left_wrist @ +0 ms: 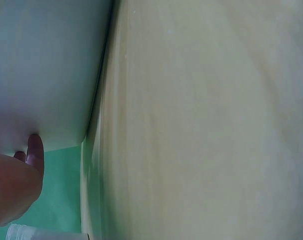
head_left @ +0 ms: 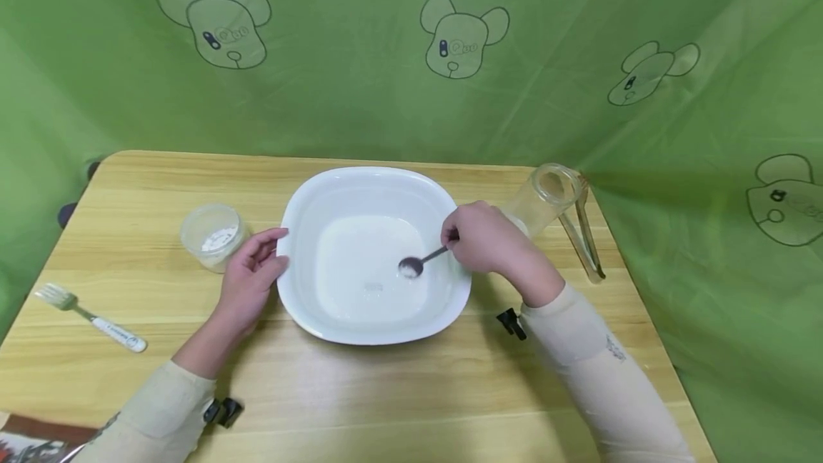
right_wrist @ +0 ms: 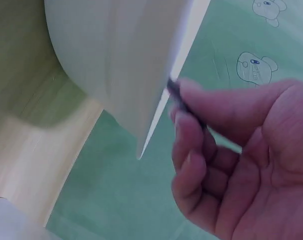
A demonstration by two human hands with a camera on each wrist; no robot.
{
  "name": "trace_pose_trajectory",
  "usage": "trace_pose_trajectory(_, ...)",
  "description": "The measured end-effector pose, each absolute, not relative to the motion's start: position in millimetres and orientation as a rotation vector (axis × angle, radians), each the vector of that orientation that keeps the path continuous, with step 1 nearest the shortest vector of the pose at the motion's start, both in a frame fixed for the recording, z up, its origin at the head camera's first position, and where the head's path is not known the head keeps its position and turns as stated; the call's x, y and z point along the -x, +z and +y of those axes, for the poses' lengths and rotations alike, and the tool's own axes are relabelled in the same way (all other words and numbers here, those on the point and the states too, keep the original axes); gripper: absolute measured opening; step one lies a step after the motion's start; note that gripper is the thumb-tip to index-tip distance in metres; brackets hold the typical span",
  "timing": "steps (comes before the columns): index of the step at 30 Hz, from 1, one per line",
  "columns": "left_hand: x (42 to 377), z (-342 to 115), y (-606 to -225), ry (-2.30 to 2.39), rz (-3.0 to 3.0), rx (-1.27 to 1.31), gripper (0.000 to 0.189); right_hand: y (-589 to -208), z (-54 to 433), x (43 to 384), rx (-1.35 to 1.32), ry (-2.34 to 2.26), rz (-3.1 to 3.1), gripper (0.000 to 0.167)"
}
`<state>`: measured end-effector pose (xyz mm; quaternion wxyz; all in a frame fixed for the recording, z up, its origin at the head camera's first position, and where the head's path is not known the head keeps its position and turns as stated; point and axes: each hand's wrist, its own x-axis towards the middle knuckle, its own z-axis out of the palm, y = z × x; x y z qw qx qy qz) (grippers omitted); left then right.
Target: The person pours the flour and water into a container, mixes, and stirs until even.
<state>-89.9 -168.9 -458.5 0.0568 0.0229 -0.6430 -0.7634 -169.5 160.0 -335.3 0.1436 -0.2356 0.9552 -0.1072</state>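
A white basin (head_left: 360,184) stands mid-table. My left hand (head_left: 247,277) touches its left edge with thumb and forefinger; in the left wrist view, fingertips of that hand (left_wrist: 35,150) rest against the basin's outer wall (left_wrist: 41,65). Over the basin's right side, my right hand (head_left: 485,238) pinches the handle of a small dark spoon (head_left: 410,267). White powder sits in the spoon's bowl, above the basin floor. In the right wrist view, the right hand (right_wrist: 226,150) holds the dark handle (right_wrist: 184,105) between thumb and fingers, beside the basin's outer wall (right_wrist: 111,65).
A clear tub (head_left: 208,223) with white contents stands left of the basin. Farther left lies a fork (head_left: 90,316). Behind the right hand are a glass jar (head_left: 543,198) and metal tongs (head_left: 581,241). A green curtain (head_left: 360,91) hangs behind the table.
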Motion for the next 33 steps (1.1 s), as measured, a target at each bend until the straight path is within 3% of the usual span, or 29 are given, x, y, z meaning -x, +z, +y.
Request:
trace_pose_trajectory(9, 89, -168, -459, -2.306, -1.967, -0.068, 0.042, -340, 157, 171, 0.784, -0.416, 2.564, 0.021)
trace_pose_trajectory(16, 90, -169, -459, -2.304, -1.967, -0.076, 0.042, -331, 159, 174, 0.613, -0.284, 2.77, 0.022)
trace_pose_trajectory(23, 90, -169, -459, -2.295, -1.985, -0.073, 0.042, -340, 152, 174, 0.775, -0.415, 2.604, 0.019)
trace_pose_trajectory(33, 90, -170, -459, -2.292, -1.988, -0.07, 0.042, -339, 153, 176, 0.688, -0.389, 2.727, 0.02)
